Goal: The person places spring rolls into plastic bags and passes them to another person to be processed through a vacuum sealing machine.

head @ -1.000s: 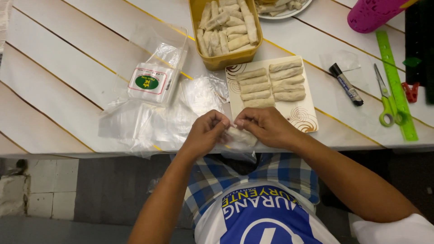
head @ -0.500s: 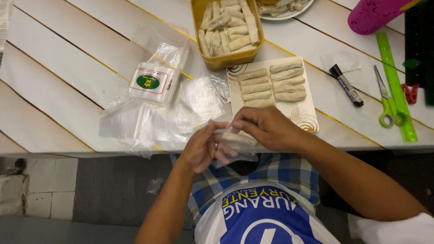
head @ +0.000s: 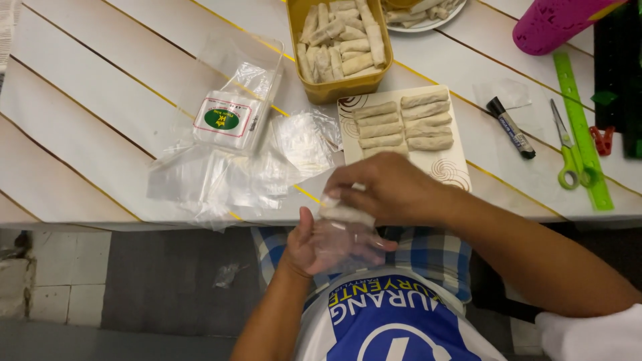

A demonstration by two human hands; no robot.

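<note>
My left hand point(head: 314, 244) lies palm up below the table edge and holds a small clear plastic bag point(head: 344, 237) across its fingers. My right hand point(head: 388, 190) is curled over the top of that bag, fingers pinched at its mouth where pale spring rolls point(head: 344, 214) sit inside. Just beyond my right hand is a white rectangular plate point(head: 449, 167) carrying two short rows of uncooked spring rolls point(head: 404, 124).
A yellow tub point(head: 341, 87) of spring rolls stands behind the plate. Loose clear bags point(head: 221, 180) and a bag pack point(head: 224, 120) lie at left. A black marker point(head: 509, 127), green scissors point(head: 570, 150), a green ruler point(head: 580, 127) and a pink container point(head: 555, 23) sit at right.
Both hands have drawn back from the table edge toward my lap. My left hand has turned palm up under the bag, and my right hand now covers its top.
</note>
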